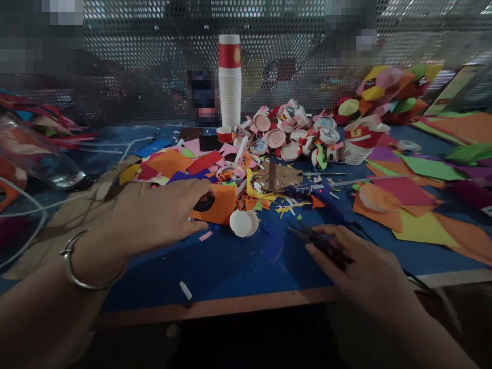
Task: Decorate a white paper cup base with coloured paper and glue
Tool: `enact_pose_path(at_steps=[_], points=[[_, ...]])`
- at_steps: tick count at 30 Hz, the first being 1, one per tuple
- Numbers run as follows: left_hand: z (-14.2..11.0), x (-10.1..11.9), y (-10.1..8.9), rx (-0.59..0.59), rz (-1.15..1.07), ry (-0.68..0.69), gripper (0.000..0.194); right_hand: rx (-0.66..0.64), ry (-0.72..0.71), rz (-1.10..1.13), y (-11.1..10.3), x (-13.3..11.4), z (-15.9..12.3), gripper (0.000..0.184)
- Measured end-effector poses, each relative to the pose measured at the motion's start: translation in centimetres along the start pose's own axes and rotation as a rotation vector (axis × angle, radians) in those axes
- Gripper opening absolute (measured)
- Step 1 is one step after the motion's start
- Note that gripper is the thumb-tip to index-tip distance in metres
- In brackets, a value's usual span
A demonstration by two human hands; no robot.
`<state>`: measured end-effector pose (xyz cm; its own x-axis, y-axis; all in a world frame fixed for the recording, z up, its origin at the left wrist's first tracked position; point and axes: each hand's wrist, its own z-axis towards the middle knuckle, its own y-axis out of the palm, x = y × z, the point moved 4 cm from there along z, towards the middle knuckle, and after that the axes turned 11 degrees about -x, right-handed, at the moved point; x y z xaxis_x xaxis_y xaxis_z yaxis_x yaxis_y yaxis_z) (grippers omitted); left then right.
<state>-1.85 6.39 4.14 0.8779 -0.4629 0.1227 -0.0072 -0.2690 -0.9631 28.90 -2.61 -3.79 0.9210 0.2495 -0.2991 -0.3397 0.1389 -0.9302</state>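
My left hand [165, 212], with a silver bangle on its wrist, reaches over the left edge of an orange sheet of paper [223, 202]. Its thumb and fingers are apart; whether they touch the sheet I cannot tell. A dark round patch shows on that sheet beside the fingertips. My right hand [357, 261] is closed around dark-handled scissors [325, 246], whose blades point left above the blue table. Between the hands lies a small white paper cup piece [243, 224], its round face turned up. Behind it, paper scraps [257, 195] are scattered.
A tall stack of paper cups [229, 97] stands by the perforated metal screen [146, 66]. Cut cup pieces [277, 137] are heaped right of it. A blue glue gun [326, 200] with a cord lies near the scissors. Coloured paper [426, 228] covers the right; a clear bottle [42, 154] leans left.
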Motion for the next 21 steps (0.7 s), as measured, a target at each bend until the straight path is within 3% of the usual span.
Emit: enact_pose_path(at_steps=[5, 9, 17, 21], points=[[1.1, -0.8, 0.5, -0.093, -0.007, -0.003, 0.024, 0.021, 0.004, -0.009, 0.2, 0.0, -0.1, 0.035], [1.6, -1.2, 0.2, -0.109, -0.007, -0.059, 0.030, 0.038, 0.021, 0.015, 0.4, 0.0, -0.4, 0.036], [1.5, -1.4, 0.2, 0.004, 0.055, -0.069, 0.036, -0.015, 0.088, 0.049, 0.3, -0.3, -0.5, 0.038], [2.0, -1.7, 0.5, -0.014, 0.063, -0.035, 0.035, -0.006, 0.083, 0.056, 0.2, -0.4, -0.6, 0.037]])
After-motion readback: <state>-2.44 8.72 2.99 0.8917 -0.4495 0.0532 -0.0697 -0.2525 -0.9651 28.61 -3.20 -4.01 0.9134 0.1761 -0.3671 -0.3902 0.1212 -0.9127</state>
